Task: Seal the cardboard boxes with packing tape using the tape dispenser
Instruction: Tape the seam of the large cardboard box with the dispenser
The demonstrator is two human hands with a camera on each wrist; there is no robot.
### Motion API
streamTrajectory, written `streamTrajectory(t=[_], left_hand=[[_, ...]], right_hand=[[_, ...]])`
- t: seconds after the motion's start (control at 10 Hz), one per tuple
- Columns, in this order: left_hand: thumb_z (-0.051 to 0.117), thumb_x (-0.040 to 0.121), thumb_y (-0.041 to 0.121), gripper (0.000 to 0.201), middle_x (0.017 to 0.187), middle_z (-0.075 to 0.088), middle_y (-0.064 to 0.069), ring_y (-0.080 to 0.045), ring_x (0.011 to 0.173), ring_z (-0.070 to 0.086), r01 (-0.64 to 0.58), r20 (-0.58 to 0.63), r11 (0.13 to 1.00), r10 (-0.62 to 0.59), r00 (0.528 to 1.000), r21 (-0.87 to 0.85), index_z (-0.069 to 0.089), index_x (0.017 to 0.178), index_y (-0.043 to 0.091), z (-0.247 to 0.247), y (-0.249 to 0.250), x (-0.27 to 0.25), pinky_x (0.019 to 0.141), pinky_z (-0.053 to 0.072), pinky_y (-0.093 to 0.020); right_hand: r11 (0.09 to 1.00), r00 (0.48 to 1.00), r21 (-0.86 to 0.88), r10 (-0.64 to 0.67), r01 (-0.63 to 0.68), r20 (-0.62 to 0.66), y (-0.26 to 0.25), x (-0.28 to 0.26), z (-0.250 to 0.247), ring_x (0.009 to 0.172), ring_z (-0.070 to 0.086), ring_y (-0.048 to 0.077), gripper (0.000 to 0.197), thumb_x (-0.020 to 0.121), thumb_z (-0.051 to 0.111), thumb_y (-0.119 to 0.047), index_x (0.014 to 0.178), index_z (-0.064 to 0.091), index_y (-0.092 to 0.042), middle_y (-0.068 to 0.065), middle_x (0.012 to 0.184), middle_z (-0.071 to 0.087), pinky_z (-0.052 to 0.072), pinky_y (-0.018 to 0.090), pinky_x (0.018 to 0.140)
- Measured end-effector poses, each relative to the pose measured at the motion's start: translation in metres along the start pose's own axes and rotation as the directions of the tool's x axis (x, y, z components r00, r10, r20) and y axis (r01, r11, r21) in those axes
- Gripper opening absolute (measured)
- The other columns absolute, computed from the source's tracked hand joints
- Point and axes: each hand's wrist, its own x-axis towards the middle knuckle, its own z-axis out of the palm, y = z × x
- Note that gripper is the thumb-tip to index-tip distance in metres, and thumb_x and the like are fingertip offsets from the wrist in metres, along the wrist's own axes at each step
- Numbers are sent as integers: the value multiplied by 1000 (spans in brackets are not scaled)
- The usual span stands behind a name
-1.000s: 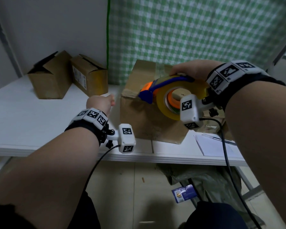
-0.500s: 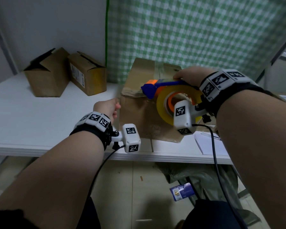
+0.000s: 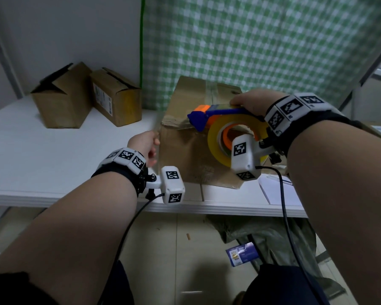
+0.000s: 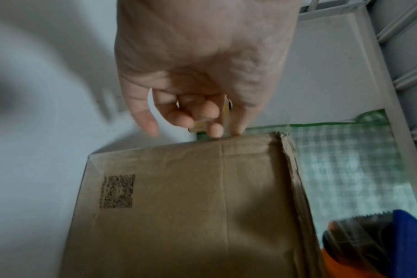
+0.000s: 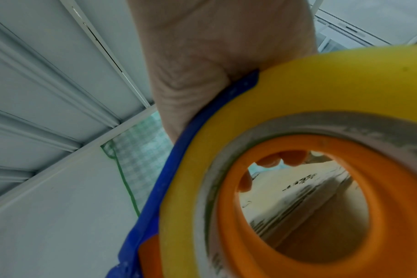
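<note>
While the right hand [image 3: 250, 104] grips the tape dispenser [image 3: 224, 128] on the box [image 3: 185, 155], the left hand [image 3: 144, 145] (fingers loosely curled) touches its corner.

a white table [image 3: 42, 155] runs across the room, its front edge near me. behind it, a plain pale wall [image 3: 64, 29] fills ten to twelve o'clock, and a green-and-white checked curtain [image 3: 262, 40] hangs from twelve to two. under the table lies a tiled floor [image 3: 163, 249], with a crumpled dark green sheet [image 3: 273, 234] and a small blue packet [image 3: 243, 254] at five o'clock. the light is dim.
</note>
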Motion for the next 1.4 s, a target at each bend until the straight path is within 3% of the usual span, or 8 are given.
streamTrajectory(t=[0.2, 0.4, 0.6, 0.7, 0.8, 0.9, 1.0, 1.4], left_hand=[[53, 88, 19, 18, 69, 54, 0, -15, 59, 47, -57, -9, 997, 58, 998, 49, 56, 71, 14, -8, -2, 4, 64, 42, -30], [37, 98, 32, 38, 90, 62, -5, -15, 79, 60, -241, 30, 956, 249, 968, -165, 66, 99, 8, 4, 15, -5, 73, 49, -27], [32, 97, 32, 36, 101, 63, 0, -9, 84, 59, -290, 134, 957, 287, 949, 1, 56, 116, 13, 1, 18, -20, 58, 36, -23], [45, 92, 30, 23, 114, 62, -7, -21, 107, 57, -420, 209, 870, 374, 904, 257, 61, 104, 18, -3, 24, -24, 70, 39, -29], [67, 80, 10, 66, 144, 44, -1, -20, 130, 43, -624, 334, 543, 541, 772, 562, 43, 141, 19, -2, 29, -21, 97, 38, -25], [71, 77, 7, 76, 151, 35, 2, -19, 137, 36, -626, 477, 77, 577, 663, 776, 38, 144, 23, 7, 35, -20, 108, 30, -27], [62, 85, 8, 58, 143, 47, -1, -25, 131, 43, -562, 532, -161, 602, 596, 811, 47, 139, 23, 14, 39, -15, 107, 34, -35], [47, 93, 17, 28, 106, 61, -11, -32, 96, 59, -431, 483, -245, 613, 625, 868, 55, 118, 24, 7, 52, 22, 70, 43, -35]], right_hand=[[997, 999, 74, 9, -12, 36, 5, 1, 0, 96, 40, 18, 47, 96, 49, -34, 135, 49, -9, 5, 109, 44, 32, 22, 54], [994, 997, 97, 43, -48, 58, 5, 1, 1, 96, 40, 17, 48, 96, 50, -34, 136, 48, -9, 12, 141, 48, 32, 22, 54], [951, 994, -295, -77, 97, 79, -2, -14, -2, 118, 51, 31, 34, 102, 38, -15, 133, 49, -4, 16, 137, 49, 41, 37, 89], [999, 998, 25, 36, -37, 49, 2, -6, 1, 128, 45, 31, 43, 98, 47, -30, 134, 49, -7, 13, 139, 48, 35, 34, 83], [995, 1000, 99, 20, -21, 13, 10, -1, 4, 126, 47, 31, 44, 97, 48, -33, 133, 51, -8, 13, 138, 50, 36, 34, 82], [998, 1000, 69, -6, 5, 19, 11, -5, 3, 108, 54, 32, 29, 102, 39, -26, 111, 59, -8, 18, 127, 55, 41, 39, 95], [988, 999, 153, 2, -8, 37, 19, -7, 0, 100, 59, 28, 35, 95, 50, -44, 87, 60, -11, 12, 106, 63, 44, 36, 90], [959, 952, 283, -85, -3, 296, 12, 8, 11, 95, 66, 28, 59, 86, 46, -68, 91, 66, -13, 12, 102, 70, 49, 41, 96]])
